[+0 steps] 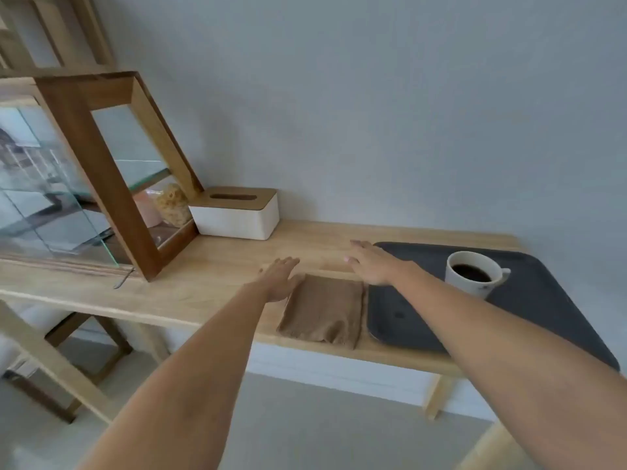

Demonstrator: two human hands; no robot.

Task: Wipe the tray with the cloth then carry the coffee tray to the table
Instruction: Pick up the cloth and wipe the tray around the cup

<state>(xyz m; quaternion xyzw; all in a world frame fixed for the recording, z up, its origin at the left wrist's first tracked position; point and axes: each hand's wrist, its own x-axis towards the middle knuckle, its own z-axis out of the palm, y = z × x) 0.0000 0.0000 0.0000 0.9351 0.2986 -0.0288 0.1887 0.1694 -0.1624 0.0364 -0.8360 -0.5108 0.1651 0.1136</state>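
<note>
A dark grey tray (529, 300) lies on the right part of a light wooden counter (217, 266), with a small wet spot near its left edge. On the tray stands a white cup (473, 274) of black coffee. A folded brown cloth (324, 310) lies on the counter just left of the tray. My left hand (280, 278) hovers flat at the cloth's left edge, fingers extended, holding nothing. My right hand (371, 264) is stretched out flat over the tray's far left corner, also empty.
A white tissue box (237, 215) with a wooden lid stands against the wall at the back. Left of it is a wood-framed glass cabinet (112, 184) with jars inside. A metal latch hangs at its base. The counter's front edge is close to me; floor lies below.
</note>
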